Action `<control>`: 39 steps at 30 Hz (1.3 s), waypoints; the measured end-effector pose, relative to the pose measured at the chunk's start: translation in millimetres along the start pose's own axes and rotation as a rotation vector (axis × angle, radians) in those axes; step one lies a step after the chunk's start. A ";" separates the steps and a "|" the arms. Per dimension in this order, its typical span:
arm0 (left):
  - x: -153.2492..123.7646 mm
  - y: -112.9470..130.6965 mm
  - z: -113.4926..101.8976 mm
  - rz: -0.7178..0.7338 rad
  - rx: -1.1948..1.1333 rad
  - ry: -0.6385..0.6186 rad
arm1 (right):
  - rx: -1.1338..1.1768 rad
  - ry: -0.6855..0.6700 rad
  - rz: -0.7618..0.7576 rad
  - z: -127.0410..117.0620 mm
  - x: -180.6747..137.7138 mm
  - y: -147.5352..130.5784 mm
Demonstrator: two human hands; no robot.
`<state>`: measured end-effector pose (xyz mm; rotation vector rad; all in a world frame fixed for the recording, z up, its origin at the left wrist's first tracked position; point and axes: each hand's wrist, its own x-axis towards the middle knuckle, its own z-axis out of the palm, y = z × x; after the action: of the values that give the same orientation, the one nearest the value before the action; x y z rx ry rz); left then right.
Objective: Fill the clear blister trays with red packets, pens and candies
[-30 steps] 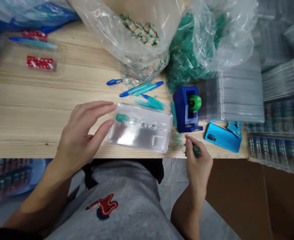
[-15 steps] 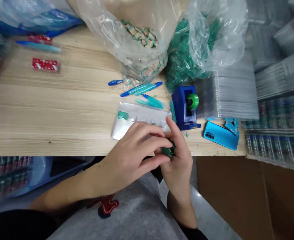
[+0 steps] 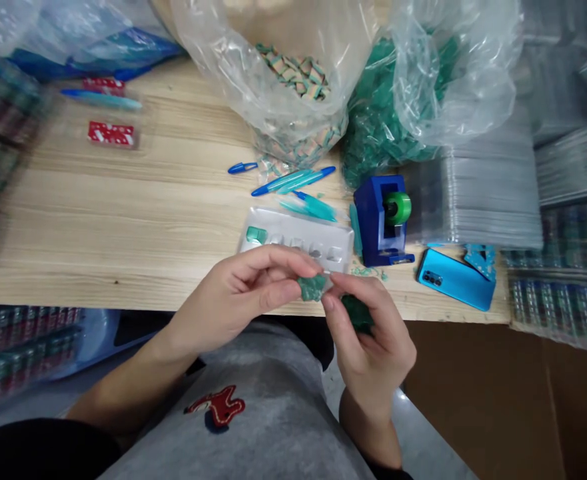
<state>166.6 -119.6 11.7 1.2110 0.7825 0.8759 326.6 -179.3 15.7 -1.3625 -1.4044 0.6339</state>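
My left hand (image 3: 253,290) pinches a small, pale green translucent piece (image 3: 312,287) between thumb and fingers, just above the table's front edge. The fingertips of my right hand (image 3: 373,327) meet at the other side of that piece, on a small whitish bit. Darker green pieces (image 3: 357,313) are curled in my right palm, partly covered by the fingers. Behind both hands lies a white plastic tray (image 3: 300,223) with a row of moulded hollows; one green piece (image 3: 256,235) sits in its leftmost hollow. My left hand hides the tray's near edge.
Behind the tray are blue-green pens (image 3: 293,180) and two clear bags, one of striped pieces (image 3: 298,77), one of green pieces (image 3: 378,113). To the right stand a blue tape dispenser (image 3: 366,227), a blue phone (image 3: 456,280) and stacked clear plastic trays (image 3: 493,193).
My left hand has drawn back leftward from over my right palm, and a pale green piece now shows between the fingertips of both hands. The view has shifted slightly.
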 end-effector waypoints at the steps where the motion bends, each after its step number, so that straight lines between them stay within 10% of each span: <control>1: -0.3 0.7 0.4 0.026 0.033 0.022 | -0.002 -0.008 -0.017 0.1 -0.1 -0.5; 9: -3.7 7.7 2.9 0.212 0.320 0.019 | 0.052 -0.073 -0.030 -2.1 -0.2 0.0; 22: -4.4 -0.9 7.3 0.176 0.217 0.091 | -0.045 0.248 0.042 -1.4 -3.8 12.1; 30: -4.9 -0.3 8.7 0.250 0.164 0.098 | -0.033 -0.084 -0.018 -2.1 1.6 0.7; 39: -19.0 -8.4 11.0 0.362 0.361 0.101 | -0.239 -0.066 -0.147 5.0 -2.4 0.3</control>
<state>168.7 -142.4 6.3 1.6724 0.8396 1.1295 321.8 -180.1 13.1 -1.4171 -1.6577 0.4276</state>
